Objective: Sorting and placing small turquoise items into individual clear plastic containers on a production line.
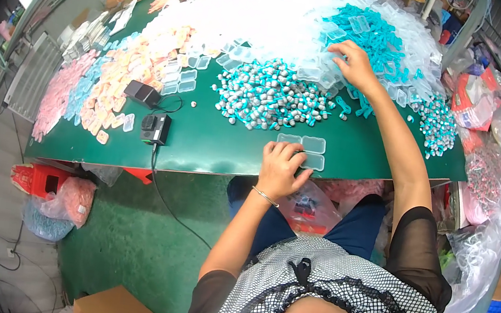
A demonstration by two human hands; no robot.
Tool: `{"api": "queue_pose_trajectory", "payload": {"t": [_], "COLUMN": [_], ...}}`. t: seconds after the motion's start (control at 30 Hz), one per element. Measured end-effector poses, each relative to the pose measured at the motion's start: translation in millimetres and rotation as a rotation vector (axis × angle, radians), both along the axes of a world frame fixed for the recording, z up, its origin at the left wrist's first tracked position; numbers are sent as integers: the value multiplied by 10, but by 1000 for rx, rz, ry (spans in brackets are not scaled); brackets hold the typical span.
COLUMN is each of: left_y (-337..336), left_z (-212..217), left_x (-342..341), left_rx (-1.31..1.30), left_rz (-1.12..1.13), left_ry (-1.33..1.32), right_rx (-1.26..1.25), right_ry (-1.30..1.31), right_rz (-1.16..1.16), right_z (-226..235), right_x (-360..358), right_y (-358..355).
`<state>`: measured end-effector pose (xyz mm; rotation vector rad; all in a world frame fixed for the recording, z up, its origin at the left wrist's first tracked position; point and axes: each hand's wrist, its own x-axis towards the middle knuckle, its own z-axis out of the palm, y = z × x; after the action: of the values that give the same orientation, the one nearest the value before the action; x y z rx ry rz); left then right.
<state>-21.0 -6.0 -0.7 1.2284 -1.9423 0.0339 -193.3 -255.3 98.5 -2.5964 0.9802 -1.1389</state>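
Note:
My left hand lies at the near edge of the table, thumb and fingers on a clear plastic case with several compartments. Part of that case is hidden under the hand. My right hand reaches far over the table, fingers apart and nothing visible in them. It is at the border of the clear case pile and the heap of teal plastic pieces. Between my hands lies a mound of small teal-and-grey capped pieces.
Pink, blue and peach pieces cover the table's left side. A black box-shaped device trails a cable off the edge. More small teal-and-grey parts lie at right. Two people work across the table; plastic bags crowd the right side.

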Motion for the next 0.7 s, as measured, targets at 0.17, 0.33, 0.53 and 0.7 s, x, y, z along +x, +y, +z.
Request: {"api": "queue_pose_trajectory", "payload": {"t": [0.17, 0.33, 0.53, 0.7], "left_y": [-13, 2, 46, -58], "left_z": [-14, 15, 86, 147], "left_x": [69, 110, 70, -117], "left_rx": [18, 41, 87, 61], "left_rz": [34, 79, 116, 77], "left_ry": [10, -23, -92, -134], "right_rx": [214, 159, 140, 237], "right_ry": [-214, -15, -18, -27], "right_rz": [128, 331, 289, 239], "right_z": [34, -610, -768, -813], "right_x": [-368, -614, -593, -584], "right_y": [782, 1633, 1749, 1733]}}
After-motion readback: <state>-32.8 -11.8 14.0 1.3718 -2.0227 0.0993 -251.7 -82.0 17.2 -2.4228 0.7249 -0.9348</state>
